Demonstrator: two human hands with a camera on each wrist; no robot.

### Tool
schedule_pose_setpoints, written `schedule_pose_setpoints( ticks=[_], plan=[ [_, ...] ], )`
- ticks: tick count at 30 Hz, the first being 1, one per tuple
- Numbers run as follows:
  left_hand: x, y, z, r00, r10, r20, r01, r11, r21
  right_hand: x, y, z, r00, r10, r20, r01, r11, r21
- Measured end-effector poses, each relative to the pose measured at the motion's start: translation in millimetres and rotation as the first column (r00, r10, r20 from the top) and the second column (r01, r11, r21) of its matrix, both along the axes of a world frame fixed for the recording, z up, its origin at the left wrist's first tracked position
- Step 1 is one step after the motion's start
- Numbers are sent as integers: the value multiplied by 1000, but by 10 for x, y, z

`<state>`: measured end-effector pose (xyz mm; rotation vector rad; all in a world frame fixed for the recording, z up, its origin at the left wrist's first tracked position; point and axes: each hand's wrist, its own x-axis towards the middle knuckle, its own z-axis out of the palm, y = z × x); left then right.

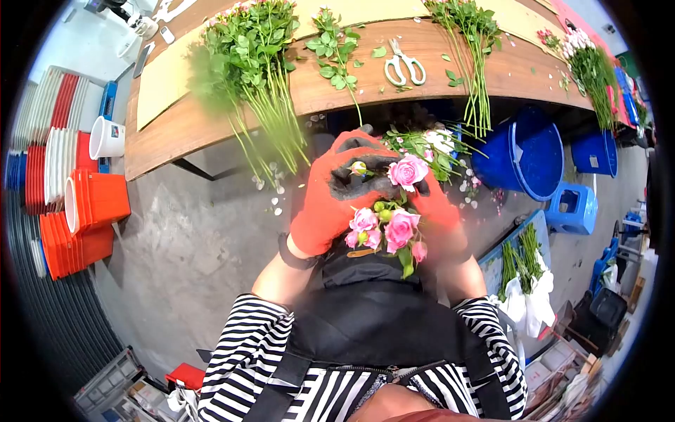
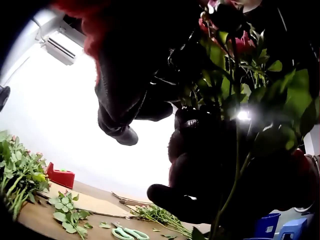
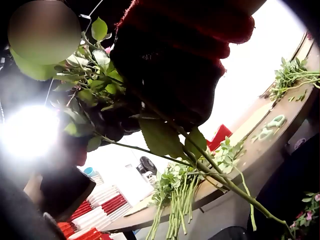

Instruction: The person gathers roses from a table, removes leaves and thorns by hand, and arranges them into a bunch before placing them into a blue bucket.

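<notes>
Both hands are gloved and held together in front of the apron [image 1: 365, 302]. The right hand [image 1: 436, 200] grips the stem of the roses [image 1: 403, 226], which runs out past its curled fingers. The left hand [image 1: 334, 186] has thumb and fingers curled about a bud [image 1: 358, 169] beside the pink blooms. The roses are up in the hands, short of the table [image 1: 309, 88].

Beyond the right hand, under the table edge, a big blue bucket [image 1: 510, 162] leans with its mouth and inner wall showing; a second bucket [image 1: 596, 153] stands farther right, its inside too dim to read. A blue stool [image 1: 575, 211] is just beside the big blue bucket. Lower right, white bags [image 1: 531, 302] wrap one end of some green stems [image 1: 526, 246], the other end sticking out. On the left, orange bins [image 1: 84, 235] sit nested in stacks, with a white bucket [image 1: 107, 138] near them; its contents cannot be made out.

On the table, a large bunch [image 1: 249, 49] and a smaller bunch [image 1: 474, 49] lie with stems over the edge, scissors [image 1: 406, 67] between them.
</notes>
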<state>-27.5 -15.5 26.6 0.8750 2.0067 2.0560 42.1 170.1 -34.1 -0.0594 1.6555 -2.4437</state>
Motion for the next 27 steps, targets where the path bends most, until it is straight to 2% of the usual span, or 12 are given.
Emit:
schedule_pose_setpoints(
  ticks=[1, 4, 5, 7, 8, 10, 13, 15, 16, 18, 25, 27],
  plan=[
    [-7, 2, -8, 998, 9, -65, -11, 1000, -27, -4, 12, 52, 999, 34, -9, -34, 999, -7],
    [68, 55, -5, 972, 77, 224, -108, 986, 129, -46, 0, 152, 999, -31, -24, 31, 999, -20],
    [99, 42, 81, 925, 36, 379, -107, 980, 168, -62, -22, 244, 994, -101, -46, 104, 992, 71],
    [141, 56, 72, 921, 117, 373, -175, 976, 127, -109, -58, 286, 937, -281, -206, 318, 932, 173],
    [162, 74, 54, 899, 137, 415, -210, 968, 135, -95, -42, 383, 884, -362, -297, 447, 843, 300],
    [179, 121, -20, 913, 246, 325, -283, 956, 72, -76, -27, 550, 803, -350, -483, 545, 760, 355],
    [195, 183, -4, 926, 361, 111, -365, 931, 10, -77, -184, 863, 804, -350, -480, 577, 656, 487],
    [178, 176, 66, 901, 401, -168, -412, 910, -38, -84, -193, 839, 783, -284, -553, 604, 559, 568],
    [185, 181, 64, 882, 418, -218, -437, 898, -46, -92, -205, 829, 773, -245, -585, 616, 508, 602],
    [212, 193, 54, 837, 448, -316, -489, 870, -61, -91, -278, 859, 761, -295, -577, 636, 512, 577],
    [239, 191, 32, 849, 410, -333, -464, 880, -99, -54, -321, 805, 743, -347, -573, 657, 543, 523],
    [234, 209, 11, 870, 439, -223, -466, 881, -83, -62, -327, 768, 736, -357, -576, 663, 553, 504]
  ],
)
